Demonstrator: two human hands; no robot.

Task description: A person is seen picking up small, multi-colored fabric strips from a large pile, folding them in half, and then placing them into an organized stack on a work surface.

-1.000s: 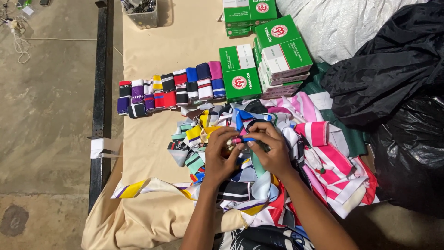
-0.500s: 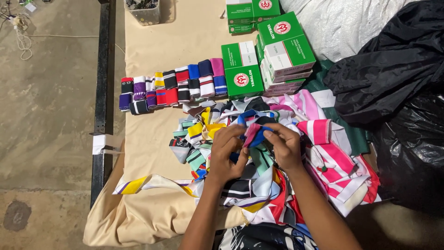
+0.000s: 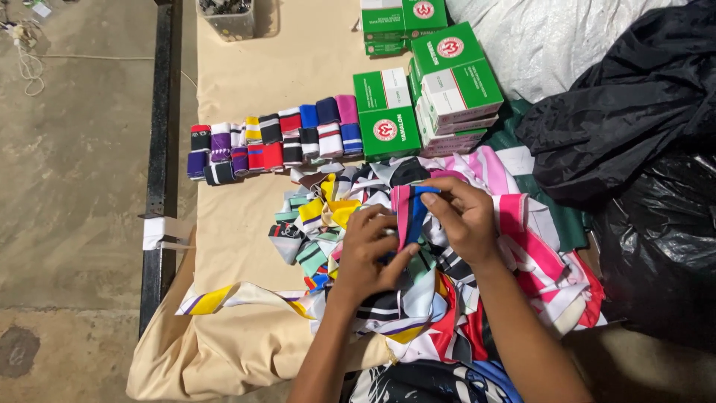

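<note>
Hands meet over a heap of coloured fabric scraps [image 3: 447, 254] on the cloth-covered tabletop [image 3: 246, 75]: the left hand [image 3: 369, 257] and right hand [image 3: 466, 216] each pinch a pink-and-blue striped band [image 3: 412, 213], held upright between them above the heap. Folded striped bands [image 3: 276, 138] lie in a row beyond, beside green boxes [image 3: 418, 89].

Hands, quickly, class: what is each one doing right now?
Left hand: closed, pinching the lower end of a pink and blue strip.
Right hand: closed, pinching the same strip's upper end.
</note>
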